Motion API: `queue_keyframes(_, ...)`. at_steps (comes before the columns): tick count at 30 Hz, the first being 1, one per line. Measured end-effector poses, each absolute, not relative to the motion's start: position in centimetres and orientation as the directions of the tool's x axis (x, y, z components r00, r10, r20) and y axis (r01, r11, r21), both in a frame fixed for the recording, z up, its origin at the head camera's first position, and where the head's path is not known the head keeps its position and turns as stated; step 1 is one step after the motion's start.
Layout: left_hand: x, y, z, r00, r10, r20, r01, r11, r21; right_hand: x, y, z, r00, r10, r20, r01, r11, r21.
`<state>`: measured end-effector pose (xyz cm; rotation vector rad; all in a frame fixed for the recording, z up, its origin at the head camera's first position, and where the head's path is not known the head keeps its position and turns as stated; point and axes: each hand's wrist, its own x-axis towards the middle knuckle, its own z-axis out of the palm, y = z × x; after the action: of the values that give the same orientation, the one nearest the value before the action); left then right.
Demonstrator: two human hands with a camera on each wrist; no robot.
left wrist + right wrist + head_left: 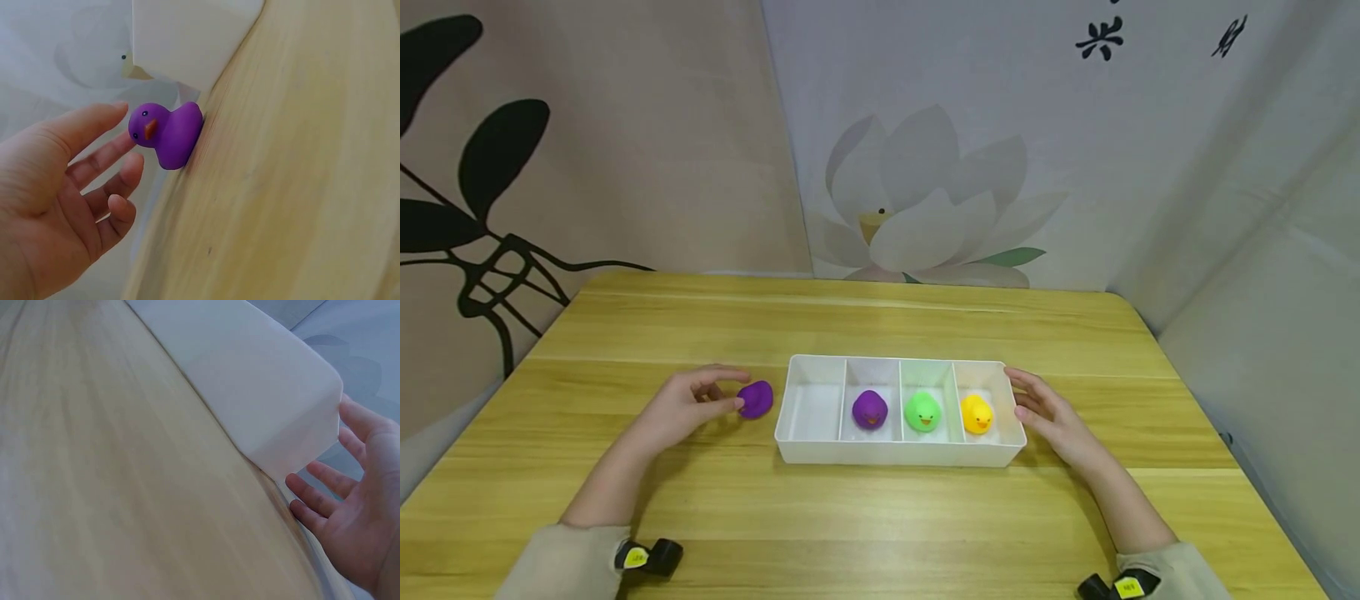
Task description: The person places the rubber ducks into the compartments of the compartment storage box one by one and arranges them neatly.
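Observation:
A purple rubber duck (756, 399) sits upright on the table, left of a white divided box (895, 453). My left hand (695, 400) is beside this duck, thumb and fingers spread about its head. In the left wrist view the left hand (75, 187) has loosely bent fingers, and the duck (178, 134) stands by the fingertips, not visibly gripped. At the box's right end, my right hand (1051, 414) rests its fingertips near the rim. The right wrist view has the right hand (359, 500) with relaxed fingers at the box corner (300, 434).
Inside the box, a second purple duck (870, 410), a green duck (922, 412) and a yellow duck (977, 414) occupy separate compartments, from second left to rightmost. The wooden table (880, 533) ends at the back against a printed curtain (700, 150).

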<state>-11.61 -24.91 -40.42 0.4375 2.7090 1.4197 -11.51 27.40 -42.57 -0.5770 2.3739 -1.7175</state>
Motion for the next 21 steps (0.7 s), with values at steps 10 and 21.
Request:
queue_keyframes(10, -12.0, -25.1, -41.6, -0.951, 0.303, 0.067, 0.223, 0.515, 0.828, -11.6, 27.5, -42.7, -0.918, -0.385, 0.097, -0.214, 0.275, -0.937)
queue_keyframes(21, -11.9, -25.0, -41.7, -0.949, 0.308, 0.068, 0.222, 0.497, 0.839, -11.6, 27.5, -42.7, -0.917, -0.387, 0.1, -0.219, 0.277, -0.935)
